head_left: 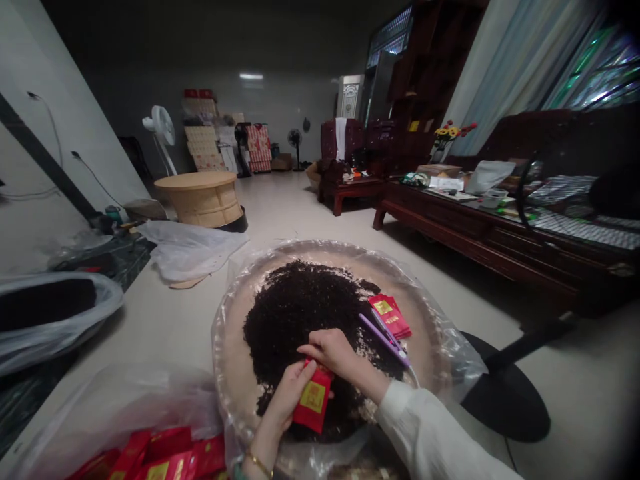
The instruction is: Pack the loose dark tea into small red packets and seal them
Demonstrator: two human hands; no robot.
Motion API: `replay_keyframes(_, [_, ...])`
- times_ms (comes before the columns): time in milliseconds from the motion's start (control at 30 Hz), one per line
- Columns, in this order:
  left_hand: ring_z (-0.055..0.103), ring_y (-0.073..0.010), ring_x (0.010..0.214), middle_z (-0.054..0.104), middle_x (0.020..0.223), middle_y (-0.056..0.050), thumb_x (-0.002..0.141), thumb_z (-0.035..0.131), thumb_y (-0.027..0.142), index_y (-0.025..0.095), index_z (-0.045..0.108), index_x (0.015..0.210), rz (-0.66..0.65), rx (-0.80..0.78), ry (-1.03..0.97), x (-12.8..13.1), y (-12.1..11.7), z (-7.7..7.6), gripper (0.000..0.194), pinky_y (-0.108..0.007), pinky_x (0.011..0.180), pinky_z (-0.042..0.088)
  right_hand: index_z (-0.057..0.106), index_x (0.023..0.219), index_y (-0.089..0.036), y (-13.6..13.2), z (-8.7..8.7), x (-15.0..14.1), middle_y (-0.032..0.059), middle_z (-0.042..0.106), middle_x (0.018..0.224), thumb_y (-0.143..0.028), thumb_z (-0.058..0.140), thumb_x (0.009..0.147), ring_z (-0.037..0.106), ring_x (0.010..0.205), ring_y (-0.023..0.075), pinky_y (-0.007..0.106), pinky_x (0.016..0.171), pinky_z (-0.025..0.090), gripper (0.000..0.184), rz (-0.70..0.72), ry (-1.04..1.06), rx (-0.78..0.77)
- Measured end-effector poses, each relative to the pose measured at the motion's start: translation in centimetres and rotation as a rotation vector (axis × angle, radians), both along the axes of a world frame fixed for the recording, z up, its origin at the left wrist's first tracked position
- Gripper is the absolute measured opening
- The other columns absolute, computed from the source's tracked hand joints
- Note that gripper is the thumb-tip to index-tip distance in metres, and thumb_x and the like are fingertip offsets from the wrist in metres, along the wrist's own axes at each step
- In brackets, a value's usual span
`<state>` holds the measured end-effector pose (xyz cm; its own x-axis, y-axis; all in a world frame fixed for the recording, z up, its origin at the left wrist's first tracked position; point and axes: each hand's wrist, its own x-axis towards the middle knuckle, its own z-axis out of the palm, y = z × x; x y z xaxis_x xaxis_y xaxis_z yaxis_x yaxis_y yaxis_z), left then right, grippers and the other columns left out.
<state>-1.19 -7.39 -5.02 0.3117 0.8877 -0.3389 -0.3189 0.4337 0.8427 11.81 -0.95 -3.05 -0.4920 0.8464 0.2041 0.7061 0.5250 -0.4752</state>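
My left hand (287,393) grips a small red packet (314,400) with a yellow label, held over a heap of dark loose leaves that looks like tea (300,307). At the packet's upper end is my right hand (333,350), its fingers closed together; what lies between them, if anything, is hidden. The heap rests on a wide round tray (235,320) lined with clear plastic. To the right of my hands lies a purple hair-straightener-like sealing clamp (384,340) with a cord. Beside it is a small stack of flat red packets (393,315).
A plastic bag of red packets (170,457) stands at the lower left. Farther left is a bag of dark leaves (47,303). A black fan base (510,393) stands right of the tray, near a long wooden table (465,247). A round wooden drum (200,200) is behind.
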Motion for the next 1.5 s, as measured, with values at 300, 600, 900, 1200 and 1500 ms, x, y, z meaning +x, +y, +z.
replay_keyframes(300, [0.070,-0.0211,0.061,0.073,0.086,-0.010,0.050,0.086,0.045,0.013,0.062,0.094,0.044,0.012,0.094,-0.4,-0.1,0.2,0.060,-0.028,0.058,0.052,0.064,0.092,-0.020,0.3,0.6,2.3,0.0066,0.067,0.089,-0.039,0.049,0.093,0.060,0.083,0.0189,0.027,0.075,0.043,0.024,-0.215,0.121,0.036])
replay_keyframes(600, [0.071,-0.0230,0.067,0.073,0.095,-0.013,0.046,0.087,0.045,0.012,0.066,0.091,0.208,-0.014,0.021,-0.6,0.1,0.4,0.059,-0.030,0.063,0.053,0.052,0.123,-0.011,2.1,-4.0,12.4,0.0244,0.059,0.113,-0.023,0.066,0.076,0.059,0.103,0.0360,0.043,0.082,0.045,0.050,-0.724,-0.348,-0.223])
replay_keyframes(900, [0.071,-0.0227,0.068,0.073,0.092,-0.012,0.048,0.087,0.043,0.012,0.067,0.091,0.204,-0.014,-0.009,-0.9,0.0,0.0,0.057,-0.029,0.061,0.053,0.053,0.126,-0.010,3.2,-1.1,13.3,0.0153,0.062,0.119,-0.035,0.058,0.083,0.060,0.106,0.0265,0.034,0.088,0.046,0.050,-0.570,0.035,-0.309])
replay_keyframes(1200, [0.070,-0.0215,0.065,0.073,0.078,-0.008,0.051,0.087,0.042,0.011,0.066,0.093,0.142,0.037,0.016,-0.7,0.0,-0.3,0.057,-0.030,0.062,0.053,0.066,0.115,-0.018,-0.5,5.1,5.8,0.0073,0.067,0.104,-0.039,0.077,0.064,0.060,0.090,0.0228,0.030,0.079,0.045,0.056,0.041,0.158,-0.454])
replay_keyframes(1500, [0.070,-0.0219,0.066,0.073,0.075,-0.008,0.053,0.086,0.042,0.011,0.066,0.092,0.120,0.042,0.065,-0.8,-0.1,-1.3,0.054,-0.030,0.063,0.053,0.074,0.096,-0.020,-0.6,5.6,2.6,0.0030,0.069,0.086,-0.025,0.075,0.067,0.060,0.079,0.0189,0.024,0.067,0.041,0.030,0.010,0.081,-0.429])
